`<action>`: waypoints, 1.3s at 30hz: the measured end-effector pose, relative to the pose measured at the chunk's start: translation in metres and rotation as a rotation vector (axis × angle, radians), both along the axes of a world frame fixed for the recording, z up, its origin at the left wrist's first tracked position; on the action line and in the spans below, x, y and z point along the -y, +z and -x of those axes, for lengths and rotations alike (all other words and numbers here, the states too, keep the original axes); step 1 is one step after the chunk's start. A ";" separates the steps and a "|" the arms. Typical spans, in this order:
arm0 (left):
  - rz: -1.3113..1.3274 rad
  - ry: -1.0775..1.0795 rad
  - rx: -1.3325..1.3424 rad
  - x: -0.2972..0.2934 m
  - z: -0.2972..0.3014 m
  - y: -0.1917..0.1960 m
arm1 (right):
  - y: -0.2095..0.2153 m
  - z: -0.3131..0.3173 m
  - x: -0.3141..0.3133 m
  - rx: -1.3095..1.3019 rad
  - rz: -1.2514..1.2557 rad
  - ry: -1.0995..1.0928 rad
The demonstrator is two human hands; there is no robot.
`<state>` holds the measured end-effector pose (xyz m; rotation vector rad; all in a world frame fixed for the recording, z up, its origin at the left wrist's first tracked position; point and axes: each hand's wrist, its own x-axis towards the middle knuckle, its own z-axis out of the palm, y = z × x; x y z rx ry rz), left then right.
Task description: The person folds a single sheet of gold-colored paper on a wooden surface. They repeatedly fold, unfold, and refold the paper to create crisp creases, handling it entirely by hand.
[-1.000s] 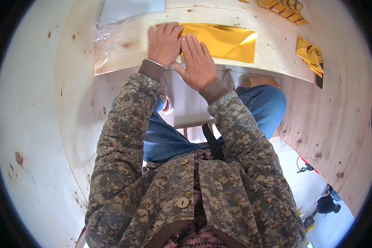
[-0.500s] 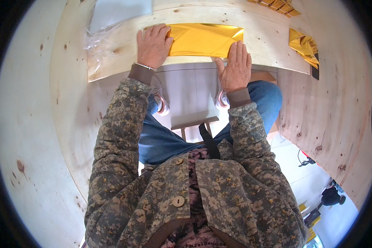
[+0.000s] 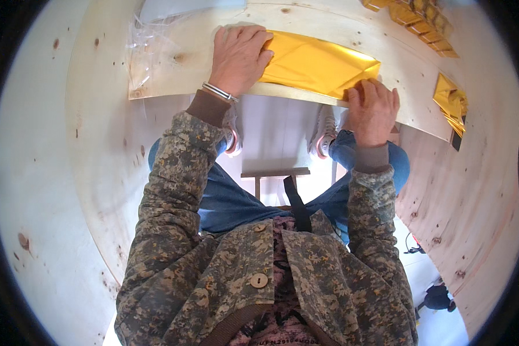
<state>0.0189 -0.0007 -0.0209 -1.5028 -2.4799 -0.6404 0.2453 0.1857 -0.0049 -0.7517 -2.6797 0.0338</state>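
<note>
A folded gold foil sheet (image 3: 314, 63) lies lengthwise on the pale wooden tabletop (image 3: 173, 78), near its front edge and slanting down to the right. At the sheet's left end rests my left hand (image 3: 238, 60), thumb and forefinger apart on the foil, a silvery bangle at the wrist. Over the lower right corner of the sheet my right hand (image 3: 372, 115) has its fingers curled, closed on the foil by the table edge. The fingertips of the right hand are partly hidden.
Clear plastic wrap (image 3: 147, 43) and a white sheet (image 3: 184, 7) lie at the far left. A row of gold folded pieces (image 3: 421, 23) is at the far right, with a crumpled gold foil piece (image 3: 451, 101) nearer. Wooden panels (image 3: 444, 202) flank my seat.
The view has shifted, so the table things appear further right. My right hand has gone from flat fingers at the sheet's edge to curled fingers at its lower right corner.
</note>
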 end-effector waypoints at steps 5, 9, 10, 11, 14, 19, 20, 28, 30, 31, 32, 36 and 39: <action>-0.033 -0.028 0.002 0.003 0.006 -0.001 | 0.009 0.005 -0.009 0.061 -0.002 0.039; -0.057 -0.038 0.004 0.001 0.007 -0.001 | 0.011 0.012 -0.005 0.004 -0.105 0.028; -0.046 -0.034 0.010 0.001 0.008 0.000 | 0.012 0.015 -0.003 -0.050 -0.027 0.079; -0.049 -0.048 0.012 0.000 0.009 0.002 | 0.012 0.017 0.000 -0.095 0.050 0.119; -0.025 -0.064 0.027 0.000 0.011 0.006 | 0.011 0.033 0.006 -0.166 0.177 0.223; 0.003 -0.058 0.080 -0.003 0.017 0.008 | 0.014 0.063 0.006 -0.140 0.352 0.351; -0.008 -0.040 0.084 -0.004 0.018 0.008 | 0.015 0.069 0.004 -0.128 0.352 0.370; -0.044 -0.019 0.148 -0.006 0.027 0.012 | 0.004 0.096 -0.015 -0.104 0.272 0.357; -0.050 -0.021 0.143 -0.008 0.027 0.012 | 0.000 0.095 -0.017 -0.124 0.289 0.369; -0.053 -0.024 0.141 -0.008 0.027 0.012 | -0.001 0.094 -0.017 -0.134 0.297 0.373; -0.046 -0.029 0.134 -0.009 0.028 0.012 | -0.002 0.093 -0.017 -0.097 0.278 0.360; 0.002 -0.012 0.127 -0.013 0.029 0.010 | -0.003 0.089 -0.017 -0.051 0.280 0.321; 0.024 0.012 0.106 -0.015 0.030 0.009 | -0.007 0.091 -0.017 -0.178 0.274 0.386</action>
